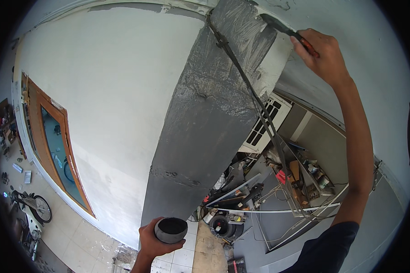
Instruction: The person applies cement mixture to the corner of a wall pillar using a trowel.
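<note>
My right hand (325, 53) is raised at the upper right, closed around the red and black handle of a putty knife (278, 23). Its dark blade lies against the top of a column coated in grey (200, 132), near the ceiling. Streaky, uneven grey paste covers the upper part of the column; lower down the coat looks smoother, with rough bands across it. Low in front of me, my left hand (150, 241) grips a round grey bowl (170, 236) from its left side and below. Something dark grey is inside the bowl.
Dark cables (241, 73) hang diagonally across the column. A white wall (118, 91) with a wood-framed opening (54, 123) stands left. A motorcycle (32, 214) is on the tiled floor far below. Cluttered shelves (305, 182), tools and a white louvred panel (269, 123) lie right of the column.
</note>
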Tool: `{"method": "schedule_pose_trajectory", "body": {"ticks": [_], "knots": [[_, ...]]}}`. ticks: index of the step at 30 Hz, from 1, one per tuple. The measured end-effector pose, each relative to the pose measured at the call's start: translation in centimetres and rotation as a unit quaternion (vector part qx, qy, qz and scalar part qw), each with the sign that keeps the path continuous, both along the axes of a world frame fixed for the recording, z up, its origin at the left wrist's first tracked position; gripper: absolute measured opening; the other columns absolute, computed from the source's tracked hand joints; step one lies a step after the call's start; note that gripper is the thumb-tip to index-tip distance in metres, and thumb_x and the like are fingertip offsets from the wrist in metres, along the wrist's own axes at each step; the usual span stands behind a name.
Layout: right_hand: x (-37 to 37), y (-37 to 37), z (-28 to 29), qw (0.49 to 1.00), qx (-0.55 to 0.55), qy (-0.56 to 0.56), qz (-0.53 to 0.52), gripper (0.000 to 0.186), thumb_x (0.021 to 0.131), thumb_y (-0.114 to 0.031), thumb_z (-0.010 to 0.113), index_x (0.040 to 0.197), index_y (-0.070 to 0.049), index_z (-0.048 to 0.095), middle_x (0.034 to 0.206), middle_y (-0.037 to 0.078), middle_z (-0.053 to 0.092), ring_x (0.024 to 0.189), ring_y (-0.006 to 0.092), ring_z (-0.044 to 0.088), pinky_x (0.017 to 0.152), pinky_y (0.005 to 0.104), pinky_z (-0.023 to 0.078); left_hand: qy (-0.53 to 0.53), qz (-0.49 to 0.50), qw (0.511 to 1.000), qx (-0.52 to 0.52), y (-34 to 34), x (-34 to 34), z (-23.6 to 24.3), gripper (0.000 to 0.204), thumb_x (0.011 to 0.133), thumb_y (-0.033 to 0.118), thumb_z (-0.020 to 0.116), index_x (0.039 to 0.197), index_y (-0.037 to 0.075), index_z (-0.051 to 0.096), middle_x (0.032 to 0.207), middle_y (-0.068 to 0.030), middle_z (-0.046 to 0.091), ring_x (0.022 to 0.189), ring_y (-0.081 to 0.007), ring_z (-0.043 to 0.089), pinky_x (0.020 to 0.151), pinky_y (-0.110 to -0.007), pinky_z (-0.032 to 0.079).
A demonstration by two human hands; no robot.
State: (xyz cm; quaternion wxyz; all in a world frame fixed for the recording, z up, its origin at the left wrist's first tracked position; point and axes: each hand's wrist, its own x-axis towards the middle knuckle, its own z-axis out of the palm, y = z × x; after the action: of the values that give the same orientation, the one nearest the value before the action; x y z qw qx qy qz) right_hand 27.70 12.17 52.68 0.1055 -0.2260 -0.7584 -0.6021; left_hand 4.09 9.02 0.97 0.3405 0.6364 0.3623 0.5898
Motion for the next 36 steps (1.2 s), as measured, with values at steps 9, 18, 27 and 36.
{"method": "schedule_pose_trajectory", "body": {"ticks": [9,18,27,36], "knots": [[1.2,-1.4,-6.4,0.991,-0.124,-0.049,-0.005,0.011,0.086,-0.008,0.072,0.092,0.000,0.068,0.061,0.009,0.051,0.047,0.0188,0.047,0.047,0.0329,0.039,-0.011,-0.008,1.000,-0.009,-0.1,0.1,0.2,0.070,0.048,0.034,0.095,0.102,-0.001,0.068,0.088,-0.0114,0.076,0.082,-0.0219,0.076,0.076,-0.035,0.061],[2.4,-1.0,-0.8,0.996,0.027,0.083,-0.007,0.011,0.088,-0.010,0.071,0.088,0.000,0.067,0.063,0.009,0.056,0.051,0.0209,0.054,0.049,0.0332,0.043,-0.017,-0.024,1.000,-0.001,-0.2,0.6,0.4,0.069,0.048,0.033,0.095,0.102,-0.001,0.067,0.088,-0.0114,0.076,0.082,-0.0216,0.075,0.076,-0.034,0.061],[4.6,-2.8,-9.0,0.979,-0.202,0.024,-0.010,0.015,0.083,-0.009,0.075,0.084,0.000,0.064,0.060,0.007,0.051,0.048,0.0192,0.050,0.045,0.0339,0.038,-0.006,-0.003,1.000,0.008,-0.1,0.0,0.4,0.070,0.048,0.033,0.095,0.102,-0.001,0.067,0.089,-0.0117,0.076,0.083,-0.0216,0.075,0.077,-0.035,0.061],[4.8,-3.0,-3.0,0.989,-0.003,0.146,-0.017,0.017,0.087,-0.012,0.074,0.080,-0.001,0.063,0.058,0.008,0.051,0.047,0.0188,0.048,0.045,0.0323,0.039,-0.013,-0.028,1.000,0.001,-0.5,0.7,0.1,0.071,0.049,0.033,0.095,0.103,-0.001,0.066,0.089,-0.0119,0.076,0.083,-0.0221,0.075,0.077,-0.035,0.061]]}}
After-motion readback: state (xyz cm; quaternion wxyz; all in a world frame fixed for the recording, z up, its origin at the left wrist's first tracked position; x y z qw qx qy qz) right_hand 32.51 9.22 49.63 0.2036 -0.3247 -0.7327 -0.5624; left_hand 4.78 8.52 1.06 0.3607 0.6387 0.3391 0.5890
